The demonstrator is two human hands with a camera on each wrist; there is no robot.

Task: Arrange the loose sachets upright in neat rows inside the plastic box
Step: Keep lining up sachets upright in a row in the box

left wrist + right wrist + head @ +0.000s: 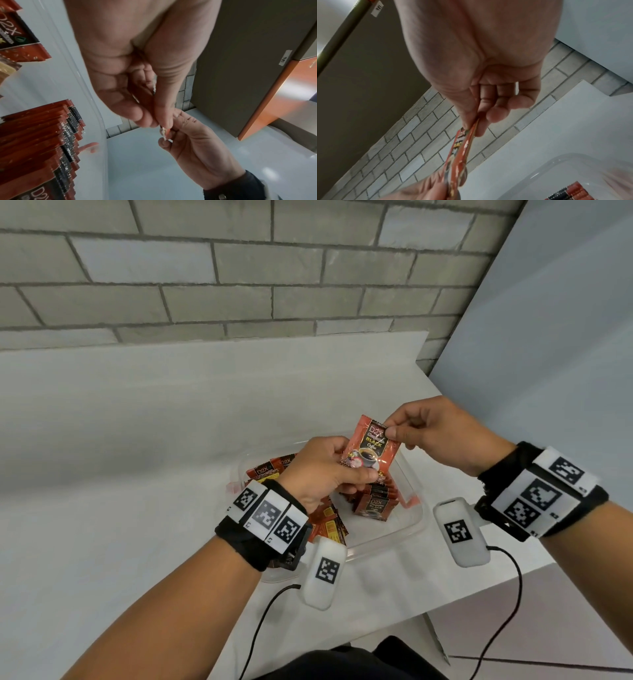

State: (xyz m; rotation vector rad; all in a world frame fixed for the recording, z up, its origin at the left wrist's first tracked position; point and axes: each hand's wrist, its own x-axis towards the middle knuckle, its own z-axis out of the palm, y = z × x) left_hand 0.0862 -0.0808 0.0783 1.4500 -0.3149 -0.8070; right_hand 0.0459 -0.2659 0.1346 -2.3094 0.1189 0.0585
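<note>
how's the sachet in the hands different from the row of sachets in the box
The held sachet is lifted above the plastic box, pinched by left hand and right hand; the row of sachets stands packed inside, untouched. Both share the same red-and-black coffee print.

A white table [137,440] stands against a grey brick wall [205,268], near an orange-edged cabinet door [257,67].

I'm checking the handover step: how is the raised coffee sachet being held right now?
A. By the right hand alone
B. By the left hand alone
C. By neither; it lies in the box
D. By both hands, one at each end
D: the right hand pinches the top edge of the coffee sachet while the left hand grips its bottom edge, above the plastic box.
</note>
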